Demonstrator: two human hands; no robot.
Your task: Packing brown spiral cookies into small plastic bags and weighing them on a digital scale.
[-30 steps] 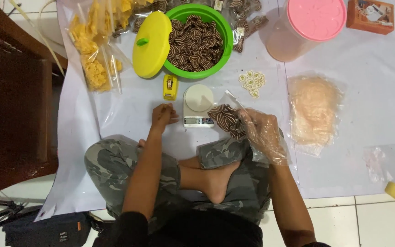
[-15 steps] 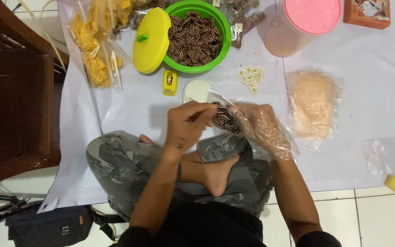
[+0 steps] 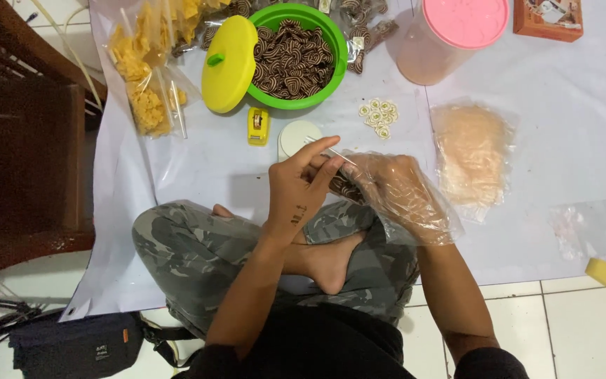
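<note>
Pinching the top edge of a small clear plastic bag of brown-and-cream striped crackers (image 3: pixel 345 184), the bare left hand (image 3: pixel 301 186) closes its fingers, while the plastic-gloved right hand (image 3: pixel 394 193) grips the bag, just below the round white kitchen scale (image 3: pixel 296 137).

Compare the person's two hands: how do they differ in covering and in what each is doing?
The left hand is bare; the right hand wears a clear plastic glove. The left pinches the top of the small snack bag; the right cradles it from the side. Both grip that one bag.
</note>
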